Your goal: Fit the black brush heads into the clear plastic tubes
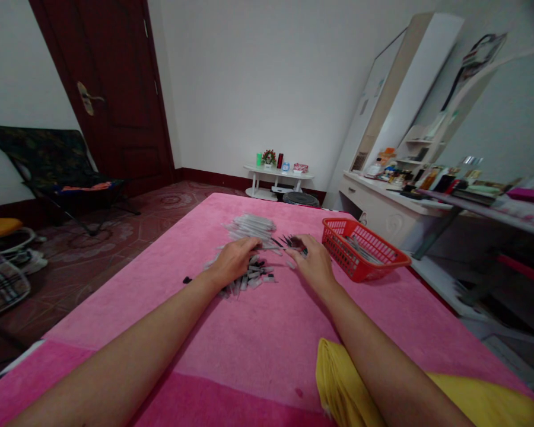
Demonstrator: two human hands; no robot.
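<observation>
Both my arms reach forward over a pink blanket [258, 332]. My left hand [234, 260] rests palm down on a pile of small grey and black sticks [253, 274], fingers curled over them. My right hand [311, 260] lies beside it, fingers closed around a bunch of thin dark sticks [293, 241] that fan out past the fingertips. Behind the hands lies a heap of pale grey sticks [253, 226]. A red plastic basket [360, 249] with several grey sticks in it stands just right of my right hand.
A yellow cloth [333, 373] covers my knee at the lower right. A white dresser [382, 201] crowded with bottles stands to the right, a small white table [278, 178] by the far wall, a dark folding chair [48, 166] and a brown door [115, 89] at left.
</observation>
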